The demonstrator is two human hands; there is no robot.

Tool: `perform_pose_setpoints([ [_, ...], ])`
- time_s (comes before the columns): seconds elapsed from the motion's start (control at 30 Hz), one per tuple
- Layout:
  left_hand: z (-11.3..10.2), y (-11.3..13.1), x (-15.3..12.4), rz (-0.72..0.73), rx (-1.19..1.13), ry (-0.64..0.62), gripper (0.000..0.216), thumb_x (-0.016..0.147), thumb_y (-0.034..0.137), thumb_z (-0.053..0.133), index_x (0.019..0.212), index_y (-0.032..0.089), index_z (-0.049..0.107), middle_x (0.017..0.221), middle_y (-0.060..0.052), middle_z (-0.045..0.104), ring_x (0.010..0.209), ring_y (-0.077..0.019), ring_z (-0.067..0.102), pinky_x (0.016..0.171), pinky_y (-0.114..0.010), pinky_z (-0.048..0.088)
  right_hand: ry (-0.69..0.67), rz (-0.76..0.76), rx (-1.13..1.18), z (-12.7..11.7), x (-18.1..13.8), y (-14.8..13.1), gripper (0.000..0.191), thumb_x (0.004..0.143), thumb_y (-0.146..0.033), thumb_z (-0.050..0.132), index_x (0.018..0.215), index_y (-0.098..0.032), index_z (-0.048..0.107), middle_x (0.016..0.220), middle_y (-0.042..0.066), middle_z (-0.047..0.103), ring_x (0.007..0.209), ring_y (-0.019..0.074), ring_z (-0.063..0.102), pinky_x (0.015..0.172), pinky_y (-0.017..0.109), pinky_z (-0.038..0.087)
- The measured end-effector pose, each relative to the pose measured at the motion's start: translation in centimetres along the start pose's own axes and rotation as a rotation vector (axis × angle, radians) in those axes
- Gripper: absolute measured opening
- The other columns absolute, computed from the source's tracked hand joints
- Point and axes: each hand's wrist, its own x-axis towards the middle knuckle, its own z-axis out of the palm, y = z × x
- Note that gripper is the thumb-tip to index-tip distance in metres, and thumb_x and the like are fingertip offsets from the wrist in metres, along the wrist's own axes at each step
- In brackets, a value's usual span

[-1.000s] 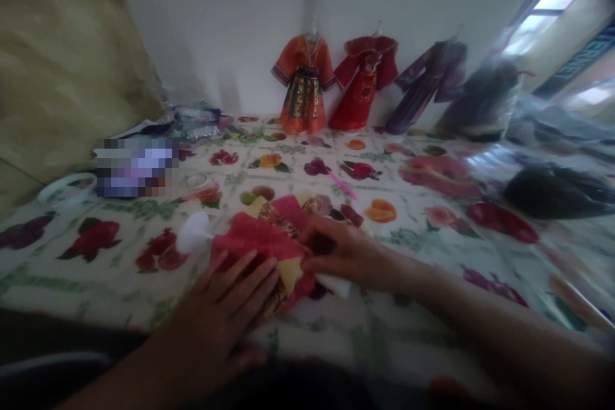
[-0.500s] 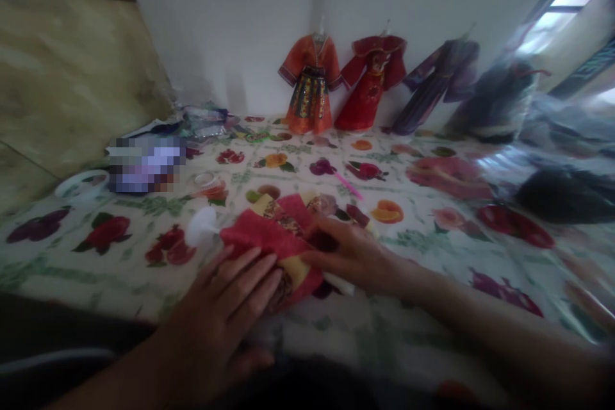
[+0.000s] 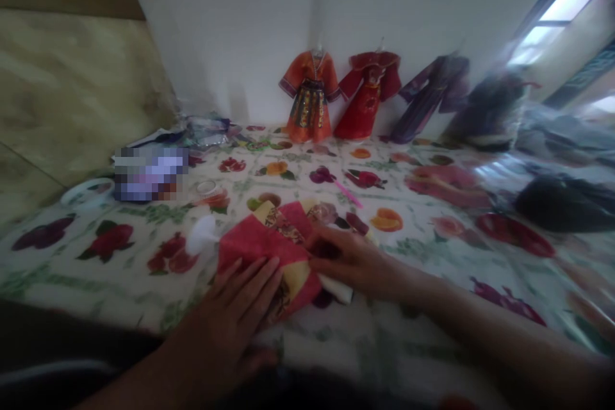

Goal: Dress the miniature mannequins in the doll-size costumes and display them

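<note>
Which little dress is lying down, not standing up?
The red-and-yellow dress, flat on the table under the left hand and right hand; the orange dress, red dress and purple dress stand against the wall.

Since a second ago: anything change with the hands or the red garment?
Nothing visibly moved; only the view shifted a little. The left hand still lies flat on the near edge of the red garment, and the right hand still rests on its right side; whether it grips is unclear. Nothing was taken up or let go. The dresses at the wall stand as before.
</note>
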Motion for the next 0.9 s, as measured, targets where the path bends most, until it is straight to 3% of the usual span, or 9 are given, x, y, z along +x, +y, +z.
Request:
perform_pose_setpoints([
  [0.23, -0.2, 0.1, -0.4, -0.018, -0.031, -0.03, 0.073, 0.094, 0.052, 0.054, 0.152, 0.01, 0.037, 0.153, -0.013, 0.048, 0.145, -0.0295, 0.036, 0.121, -0.046, 0.025, 0.066, 0.026, -0.078, 0.6, 0.1, 0.0, 0.023, 0.096, -0.042, 0.058, 0.1, -0.019, 0.063, 0.091, 0.004, 0.067, 0.081, 0.017, 0.06, 0.071, 0.031, 0.047],
  [0.33, -0.1, 0.1, -0.9, -0.026, -0.028, -0.038, 0.07, 0.095, 0.047, 0.054, 0.151, 0.009, 0.038, 0.153, -0.013, 0.049, 0.145, -0.0294, 0.036, 0.122, -0.046, 0.024, 0.063, 0.003, -0.075, 0.7, 0.2, 0.3, 0.022, 0.096, -0.039, 0.058, 0.102, -0.019, 0.063, 0.093, 0.005, 0.066, 0.082, 0.0167, 0.06, 0.071, 0.03, 0.047],
  [0.57, -0.1, -0.4, -2.2, -0.039, -0.065, -0.059, 0.072, 0.093, 0.055, 0.055, 0.15, 0.013, 0.041, 0.149, -0.013, 0.053, 0.14, -0.0315, 0.044, 0.12, -0.049, 0.029, 0.024, -0.012, -0.046, 0.0, 0.0, -0.2, 0.018, 0.096, -0.034, 0.055, 0.104, -0.02, 0.063, 0.096, 0.004, 0.067, 0.083, 0.0171, 0.06, 0.072, 0.03, 0.048],
  [0.8, -1.4, 0.0, 0.4, -0.028, -0.142, 0.05, 0.078, 0.093, 0.052, 0.057, 0.154, 0.009, 0.033, 0.15, -0.014, 0.051, 0.143, -0.0308, 0.04, 0.124, -0.046, 0.022, 0.096, 0.004, -0.072, 0.7, 0.1, -0.2, 0.02, 0.096, -0.038, 0.057, 0.095, -0.019, 0.063, 0.09, 0.003, 0.067, 0.081, 0.0165, 0.06, 0.072, 0.03, 0.046],
  [0.9, -1.5, 0.2, 1.5, 0.025, -0.13, 0.018, 0.073, 0.094, 0.05, 0.058, 0.151, 0.009, 0.038, 0.149, -0.012, 0.052, 0.141, -0.0291, 0.042, 0.124, -0.045, 0.021, 0.092, -0.023, -0.077, 0.7, 0.1, 0.2, 0.017, 0.096, -0.034, 0.056, 0.096, -0.019, 0.062, 0.089, 0.003, 0.065, 0.078, 0.0152, 0.058, 0.069, 0.029, 0.044],
])
